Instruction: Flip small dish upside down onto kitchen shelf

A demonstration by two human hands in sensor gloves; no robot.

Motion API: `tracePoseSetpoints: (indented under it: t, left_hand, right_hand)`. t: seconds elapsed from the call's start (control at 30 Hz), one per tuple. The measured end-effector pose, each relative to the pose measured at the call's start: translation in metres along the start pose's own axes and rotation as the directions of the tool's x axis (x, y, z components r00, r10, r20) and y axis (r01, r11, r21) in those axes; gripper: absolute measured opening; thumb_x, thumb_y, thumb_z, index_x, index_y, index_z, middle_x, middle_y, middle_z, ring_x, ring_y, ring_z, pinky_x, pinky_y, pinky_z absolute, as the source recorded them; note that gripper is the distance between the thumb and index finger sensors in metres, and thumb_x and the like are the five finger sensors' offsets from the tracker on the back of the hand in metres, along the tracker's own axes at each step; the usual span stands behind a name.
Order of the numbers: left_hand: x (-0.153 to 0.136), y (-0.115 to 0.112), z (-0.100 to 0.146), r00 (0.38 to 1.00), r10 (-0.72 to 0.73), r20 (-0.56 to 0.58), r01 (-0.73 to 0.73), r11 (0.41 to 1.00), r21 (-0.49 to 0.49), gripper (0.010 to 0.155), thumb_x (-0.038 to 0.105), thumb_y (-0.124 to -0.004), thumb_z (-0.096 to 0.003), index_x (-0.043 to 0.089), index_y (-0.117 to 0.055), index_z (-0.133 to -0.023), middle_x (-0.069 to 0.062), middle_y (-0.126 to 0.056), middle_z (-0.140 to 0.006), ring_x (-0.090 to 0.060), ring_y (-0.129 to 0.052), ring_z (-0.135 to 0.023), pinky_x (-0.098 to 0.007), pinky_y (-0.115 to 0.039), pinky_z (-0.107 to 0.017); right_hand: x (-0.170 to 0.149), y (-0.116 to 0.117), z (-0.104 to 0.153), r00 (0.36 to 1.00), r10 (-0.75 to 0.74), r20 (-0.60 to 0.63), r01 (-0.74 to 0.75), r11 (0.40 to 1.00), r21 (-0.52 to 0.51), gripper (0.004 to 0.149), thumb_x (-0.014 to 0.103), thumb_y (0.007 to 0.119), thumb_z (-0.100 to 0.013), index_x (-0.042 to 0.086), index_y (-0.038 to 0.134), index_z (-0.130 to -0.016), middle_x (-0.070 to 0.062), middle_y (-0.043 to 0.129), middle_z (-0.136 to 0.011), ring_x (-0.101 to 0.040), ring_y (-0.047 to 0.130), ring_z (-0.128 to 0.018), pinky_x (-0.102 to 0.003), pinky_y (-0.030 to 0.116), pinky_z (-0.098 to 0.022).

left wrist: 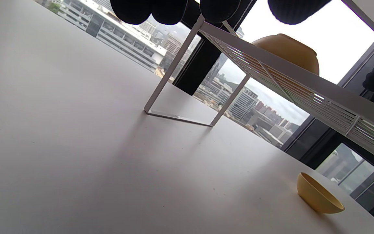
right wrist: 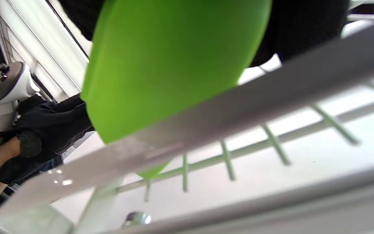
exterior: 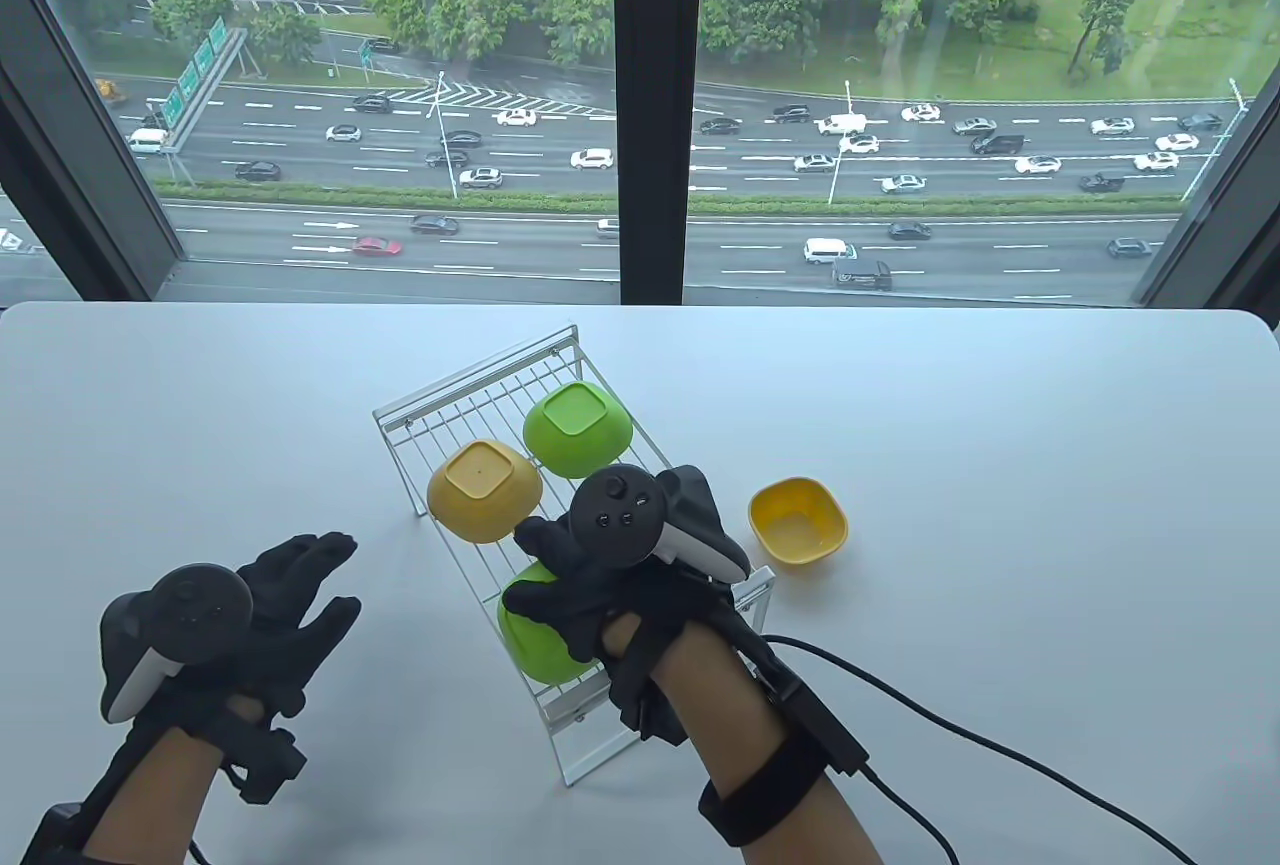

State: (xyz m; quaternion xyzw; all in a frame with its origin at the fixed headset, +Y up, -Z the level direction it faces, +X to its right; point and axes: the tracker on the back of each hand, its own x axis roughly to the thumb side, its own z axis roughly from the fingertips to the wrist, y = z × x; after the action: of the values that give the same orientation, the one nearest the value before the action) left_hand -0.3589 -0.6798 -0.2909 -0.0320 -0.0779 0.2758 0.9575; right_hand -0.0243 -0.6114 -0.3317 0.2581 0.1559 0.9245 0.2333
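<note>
Two hands: R hand (exterior: 600, 585) grips green dish (exterior: 535, 640) on shelf (exterior: 470, 410); L hand (exterior: 265, 610) fingers spread.

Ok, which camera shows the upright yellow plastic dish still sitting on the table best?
The table view: the upright yellow plastic dish shows whole, its opening up, right of the white wire shelf. The left wrist view catches it small and side-on; the right wrist view doesn't show it.

The table view looks down from the near edge onto the shelf (exterior: 520, 495), the left wrist view low beside it, the right wrist view close under its near rail, all sharing it.
</note>
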Motion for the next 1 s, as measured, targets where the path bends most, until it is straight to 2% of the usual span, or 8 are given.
tracePoseSetpoints:
  t: [0.07,0.4,0.43,0.5,0.57,0.63,0.8,1.0]
  left_hand:
    - [0.000,-0.001,0.000,1.000,0.006,0.001,-0.006,1.000,-0.004,0.071,0.058,-0.066,-0.0475,0.029,-0.052,-0.111,-0.013,-0.048,-0.118,-0.043,-0.054,-0.103,-0.072,-0.046,-0.075]
    - [0.001,-0.002,0.000,1.000,0.016,0.006,-0.016,1.000,-0.016,0.071,0.058,-0.066,-0.0475,0.029,-0.052,-0.111,-0.013,-0.048,-0.118,-0.043,-0.054,-0.103,-0.072,-0.046,-0.075]
    - [0.001,-0.003,0.000,1.000,0.017,0.006,-0.017,1.000,-0.017,0.071,0.058,-0.066,-0.0475,0.029,-0.052,-0.111,-0.013,-0.048,-0.118,-0.043,-0.054,-0.103,-0.072,-0.046,-0.075]
    - [0.001,-0.003,0.000,1.000,0.018,0.006,-0.017,1.000,-0.018,0.071,0.058,-0.066,-0.0475,0.029,-0.052,-0.111,-0.013,-0.048,-0.118,-0.043,-0.054,-0.103,-0.072,-0.046,-0.075]
    - [0.000,-0.003,0.000,1.000,0.024,0.006,-0.024,0.999,-0.022,0.071,0.058,-0.066,-0.0475,0.029,-0.052,-0.111,-0.013,-0.048,-0.118,-0.043,-0.054,-0.103,-0.072,-0.046,-0.075]
    - [0.000,-0.004,0.000,1.000,0.025,0.004,-0.024,0.999,-0.025,0.071,0.058,-0.066,-0.0475,0.029,-0.052,-0.111,-0.013,-0.048,-0.118,-0.043,-0.054,-0.103,-0.072,-0.046,-0.075]
    - [0.000,-0.004,0.000,1.000,0.025,0.007,-0.025,0.999,-0.028,0.071,0.058,-0.066,-0.0474,0.029,-0.053,-0.111,-0.013,-0.050,-0.118,-0.043,-0.055,-0.102,-0.072,-0.046,-0.074]
    - [0.000,-0.005,0.000,1.000,0.026,0.010,-0.026,0.999,-0.029,0.071,0.058,-0.066,-0.0473,0.029,-0.053,-0.111,-0.013,-0.050,-0.118,-0.043,-0.056,-0.102,-0.072,-0.046,-0.074]
  right_hand:
    - [0.001,0.002,0.000,1.000,0.008,-0.011,-0.008,1.000,-0.002,0.071,0.051,0.079,-0.052,0.008,0.062,-0.106,-0.033,0.076,-0.092,-0.050,0.086,-0.061,-0.055,0.085,-0.048]
    - [0.001,0.004,0.000,0.991,0.119,-0.053,-0.123,0.990,-0.075,0.070,0.050,0.079,-0.050,0.009,0.065,-0.105,-0.031,0.080,-0.094,-0.045,0.090,-0.062,-0.053,0.083,-0.052]
    - [0.000,0.005,0.000,0.983,0.166,-0.076,-0.173,0.981,-0.093,0.067,0.046,0.080,-0.050,0.008,0.066,-0.104,-0.030,0.081,-0.093,-0.040,0.089,-0.065,-0.053,0.081,-0.055]
    - [-0.003,0.004,-0.001,0.972,0.220,-0.083,-0.227,0.970,-0.090,0.068,0.051,0.075,-0.050,0.009,0.067,-0.103,-0.024,0.084,-0.091,-0.032,0.092,-0.064,-0.049,0.084,-0.054]
    - [-0.002,0.005,0.000,0.985,0.152,-0.082,-0.159,0.983,-0.088,0.068,0.048,0.078,-0.050,0.008,0.067,-0.104,-0.028,0.081,-0.092,-0.038,0.089,-0.064,-0.051,0.081,-0.055]
    - [0.000,0.001,0.002,0.979,0.198,-0.038,-0.201,0.974,-0.108,0.069,0.050,0.079,-0.050,0.010,0.064,-0.105,-0.025,0.076,-0.097,-0.039,0.085,-0.069,-0.053,0.078,-0.058]
    - [-0.007,-0.039,0.026,0.997,0.083,0.009,-0.076,0.947,-0.313,0.069,0.056,0.075,-0.050,0.018,0.064,-0.106,-0.018,0.070,-0.104,-0.039,0.077,-0.079,-0.057,0.071,-0.060]
    - [-0.051,-0.090,0.067,0.998,0.048,-0.047,-0.066,0.830,-0.555,0.063,0.050,0.082,-0.048,0.020,0.070,-0.102,-0.013,0.073,-0.103,-0.038,0.078,-0.081,-0.061,0.065,-0.065]
